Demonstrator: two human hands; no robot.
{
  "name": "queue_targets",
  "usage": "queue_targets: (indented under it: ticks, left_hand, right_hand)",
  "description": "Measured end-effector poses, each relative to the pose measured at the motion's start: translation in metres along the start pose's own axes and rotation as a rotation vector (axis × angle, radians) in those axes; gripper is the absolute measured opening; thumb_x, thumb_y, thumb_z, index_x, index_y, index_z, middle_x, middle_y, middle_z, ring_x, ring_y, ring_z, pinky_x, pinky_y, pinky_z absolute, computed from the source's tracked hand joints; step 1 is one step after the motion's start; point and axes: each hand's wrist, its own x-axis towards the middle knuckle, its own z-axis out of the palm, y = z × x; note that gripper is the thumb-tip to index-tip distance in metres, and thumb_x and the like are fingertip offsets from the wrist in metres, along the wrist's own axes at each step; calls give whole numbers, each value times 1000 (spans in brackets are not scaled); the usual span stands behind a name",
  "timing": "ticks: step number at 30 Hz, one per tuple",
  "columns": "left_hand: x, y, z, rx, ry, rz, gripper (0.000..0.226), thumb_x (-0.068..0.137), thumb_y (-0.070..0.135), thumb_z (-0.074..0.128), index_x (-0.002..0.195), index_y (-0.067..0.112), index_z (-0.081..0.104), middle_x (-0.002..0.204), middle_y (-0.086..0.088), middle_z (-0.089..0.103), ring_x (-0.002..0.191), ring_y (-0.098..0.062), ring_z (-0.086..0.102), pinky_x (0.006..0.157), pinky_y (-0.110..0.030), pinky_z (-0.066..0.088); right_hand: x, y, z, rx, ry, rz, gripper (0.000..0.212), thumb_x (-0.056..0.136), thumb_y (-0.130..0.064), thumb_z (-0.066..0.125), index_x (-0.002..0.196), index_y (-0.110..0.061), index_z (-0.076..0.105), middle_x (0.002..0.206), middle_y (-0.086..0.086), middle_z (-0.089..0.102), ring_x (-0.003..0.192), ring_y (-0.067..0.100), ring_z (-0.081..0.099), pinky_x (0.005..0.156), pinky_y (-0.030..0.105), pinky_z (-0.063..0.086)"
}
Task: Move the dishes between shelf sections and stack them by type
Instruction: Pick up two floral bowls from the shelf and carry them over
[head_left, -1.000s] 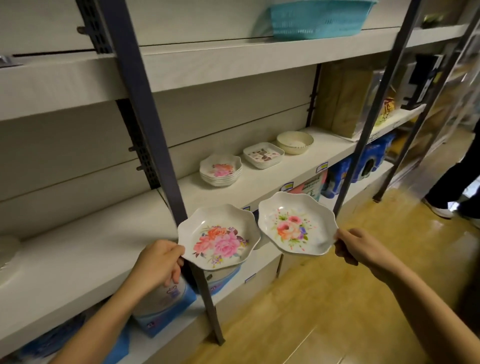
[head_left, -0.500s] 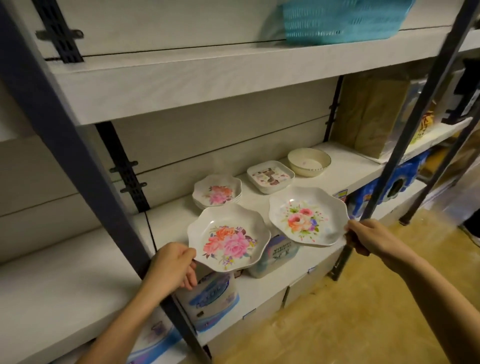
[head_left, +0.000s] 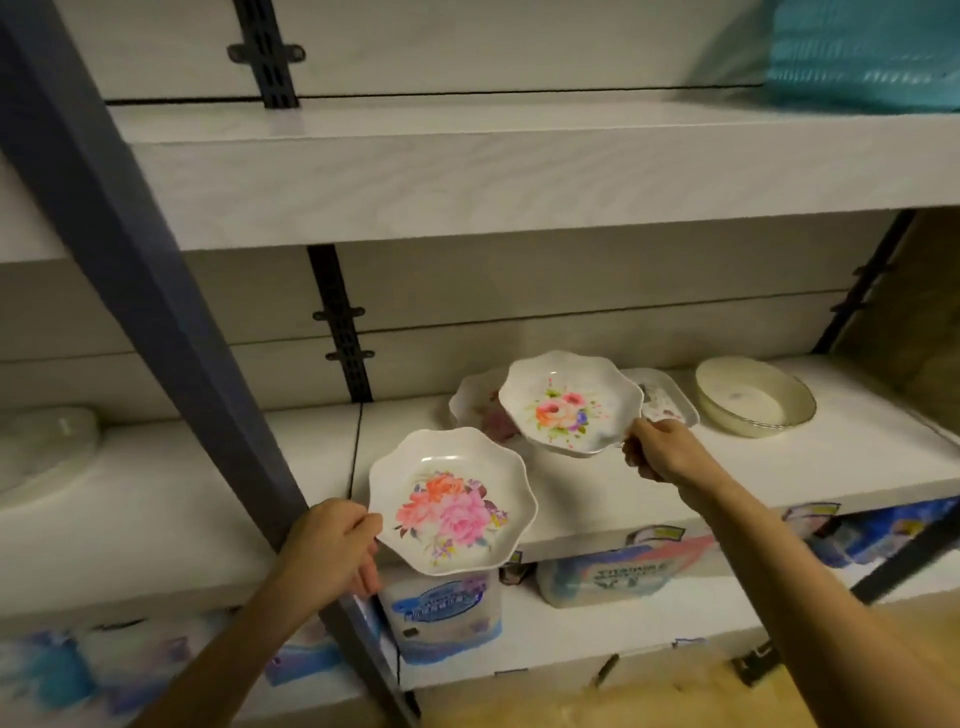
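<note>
My left hand (head_left: 332, 548) grips the left rim of a white scalloped plate with pink and orange flowers (head_left: 449, 501), held over the front edge of the white middle shelf (head_left: 779, 467). My right hand (head_left: 657, 452) holds a second scalloped floral plate (head_left: 569, 405) by its lower right rim, above a stack of similar floral plates (head_left: 470, 408) on the shelf. Behind it sits a square patterned dish (head_left: 665, 402), partly hidden. A cream round bowl (head_left: 753, 400) stands further right.
A dark blue upright post (head_left: 156, 291) slants across the left, next to my left hand. A teal basket (head_left: 862, 52) sits on the upper shelf. Packaged goods (head_left: 441, 608) fill the shelf below. White dishes (head_left: 41, 447) lie at far left.
My right hand has carried its plate up and back over the floral stack. My left hand's plate stays near the shelf front. The view has moved closer and leftward.
</note>
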Motion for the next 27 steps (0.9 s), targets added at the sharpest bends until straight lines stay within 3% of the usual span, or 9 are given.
queue_targets:
  ticks: [2, 8, 15, 18, 21, 27]
  left_hand:
    - [-6, -2, 4, -13, 60, -45, 43, 97, 18, 42, 57, 8, 54, 40, 0, 57, 35, -10, 56, 42, -20, 45]
    - [-17, 0, 19, -34, 214, -197, 42, 97, 17, 42, 56, 11, 50, 34, 3, 53, 28, -6, 52, 36, -16, 42]
    - [-30, 4, 39, -78, 299, -276, 43, 97, 14, 43, 54, 11, 49, 40, 1, 52, 29, -5, 50, 39, -19, 43]
    - [-29, 5, 43, -90, 325, -270, 43, 96, 14, 44, 53, 12, 50, 30, 3, 50, 25, -5, 50, 35, -16, 41]
    - [-24, 13, 46, -101, 329, -251, 43, 96, 14, 44, 54, 11, 50, 26, 4, 49, 25, -3, 50, 32, -11, 40]
    - [16, 36, 47, -150, 300, -186, 41, 97, 18, 43, 58, 9, 53, 29, 3, 54, 29, -5, 53, 40, -19, 46]
  right_hand:
    - [23, -1, 11, -27, -41, -17, 40, 95, -14, 35, 58, -7, 50, 58, 7, 51, 49, 14, 41, 41, 17, 32]
    - [75, 2, 46, -84, -166, -12, 43, 92, -15, 37, 52, -9, 49, 55, 8, 52, 47, 18, 40, 44, 25, 26]
    - [104, 4, 73, -223, -256, -26, 34, 90, -15, 38, 58, -7, 48, 57, 11, 50, 48, 21, 41, 44, 27, 26]
    - [107, 3, 73, -325, -326, -44, 29, 91, -18, 39, 74, -3, 56, 61, 9, 51, 50, 20, 43, 45, 26, 28]
    - [99, 0, 56, -359, -410, -82, 39, 97, -25, 35, 91, -1, 65, 61, 3, 51, 50, 15, 44, 47, 21, 28]
    - [80, 10, 5, -421, -551, -141, 46, 99, -31, 34, 102, 0, 67, 69, 0, 53, 57, 10, 47, 50, 17, 31]
